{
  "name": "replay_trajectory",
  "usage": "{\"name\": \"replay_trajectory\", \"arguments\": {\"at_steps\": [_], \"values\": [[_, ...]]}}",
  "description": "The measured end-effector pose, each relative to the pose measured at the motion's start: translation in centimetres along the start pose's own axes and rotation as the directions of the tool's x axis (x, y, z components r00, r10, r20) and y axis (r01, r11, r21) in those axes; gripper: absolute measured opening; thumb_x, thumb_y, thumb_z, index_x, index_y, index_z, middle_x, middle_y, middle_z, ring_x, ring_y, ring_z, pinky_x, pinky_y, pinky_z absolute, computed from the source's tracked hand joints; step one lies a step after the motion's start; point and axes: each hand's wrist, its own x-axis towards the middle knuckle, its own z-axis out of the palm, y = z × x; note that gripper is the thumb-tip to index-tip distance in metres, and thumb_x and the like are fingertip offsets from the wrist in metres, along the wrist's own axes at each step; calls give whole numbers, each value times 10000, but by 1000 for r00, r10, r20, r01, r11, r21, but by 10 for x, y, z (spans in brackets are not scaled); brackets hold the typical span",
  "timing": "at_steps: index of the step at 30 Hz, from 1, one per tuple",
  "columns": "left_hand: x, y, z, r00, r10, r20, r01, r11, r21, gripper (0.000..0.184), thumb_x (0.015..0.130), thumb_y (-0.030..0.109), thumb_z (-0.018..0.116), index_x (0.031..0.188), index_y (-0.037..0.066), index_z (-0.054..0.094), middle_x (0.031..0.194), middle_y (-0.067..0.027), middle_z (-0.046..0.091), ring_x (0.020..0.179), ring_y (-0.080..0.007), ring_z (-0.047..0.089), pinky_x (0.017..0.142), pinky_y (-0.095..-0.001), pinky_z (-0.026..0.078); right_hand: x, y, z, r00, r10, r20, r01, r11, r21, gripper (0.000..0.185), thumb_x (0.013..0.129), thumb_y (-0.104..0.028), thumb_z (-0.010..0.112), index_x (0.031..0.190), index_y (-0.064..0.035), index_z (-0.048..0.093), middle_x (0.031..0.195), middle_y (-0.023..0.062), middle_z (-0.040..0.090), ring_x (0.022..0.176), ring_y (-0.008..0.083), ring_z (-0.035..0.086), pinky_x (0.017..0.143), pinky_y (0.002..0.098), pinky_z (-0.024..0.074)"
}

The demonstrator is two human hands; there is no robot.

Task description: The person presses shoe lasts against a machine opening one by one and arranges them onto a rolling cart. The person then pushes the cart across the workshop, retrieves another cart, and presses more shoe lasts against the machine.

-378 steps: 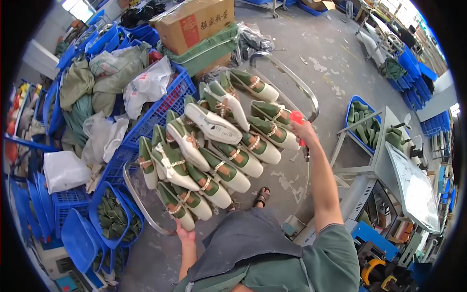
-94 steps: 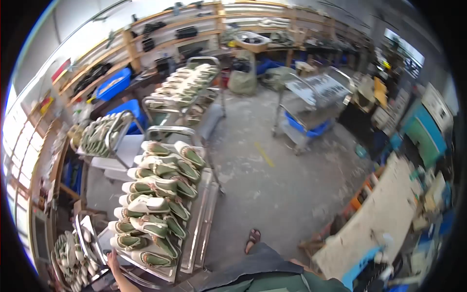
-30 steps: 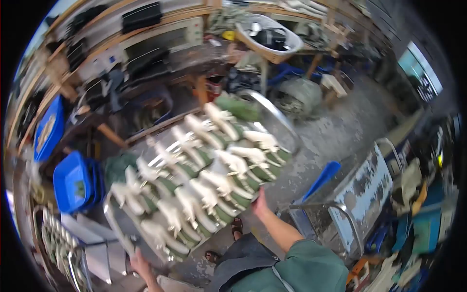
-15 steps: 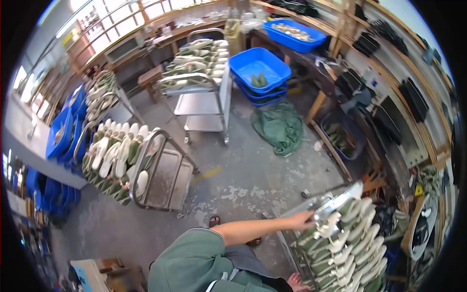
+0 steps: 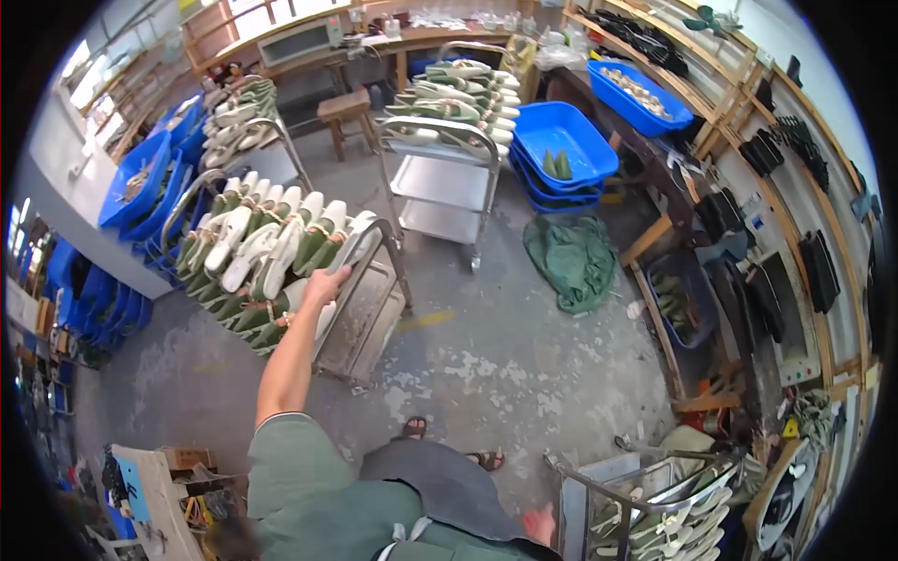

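Observation:
My left hand [image 5: 325, 284] is closed on the metal handle of the left cart [image 5: 391, 266]. Stacked on that cart are green shoes with pale soles [image 5: 251, 245], lying in several rows and tied with bands. My right hand [image 5: 538, 524] is low in the view, somewhat blurred, beside the frame of the right cart [image 5: 585, 486]. Its fingers look apart, with nothing visible in them. More green and pale shoes [image 5: 678, 528] lie on the right cart, partly cut off by the lower edge.
Another shoe-laden cart [image 5: 440, 178] stands at the back. Blue tubs [image 5: 566, 131] are stacked beside it, with a green cloth [image 5: 572, 262] on the floor in front. A wooden stool [image 5: 343, 107] is behind. Wooden shelving [image 5: 748, 93] runs along the right wall.
My left hand has let go of the right cart and swung left onto the left cart's handle. The view has turned, and the right cart now sits lower in it.

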Motion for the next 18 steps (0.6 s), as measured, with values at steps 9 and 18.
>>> {"name": "replay_trajectory", "arguments": {"at_steps": [9, 18], "values": [[-30, 50, 122, 978, 45, 205, 22, 950, -313, 853, 823, 790, 372, 691, -17, 614, 650, -148, 605, 687, -227, 608, 664, -385, 462, -173, -150, 384, 701, -258, 665, 596, 724, -348, 392, 963, -383, 537, 1070, -10, 597, 895, 83, 660, 775, 178, 651, 733, 309, 532], [-161, 148, 189, 582, 500, 641, -46, 807, -588, 868, 901, 673, 403, 1421, -22, 364, 1436, -188, 409, 1361, -281, 324, 1127, -430, 232, -190, -177, 468, 771, -416, 481, 602, 722, -340, 311, 831, -351, 709, 795, -65, 592, 603, 6, 534, 478, 112, 517, 436, 265, 431]]}}
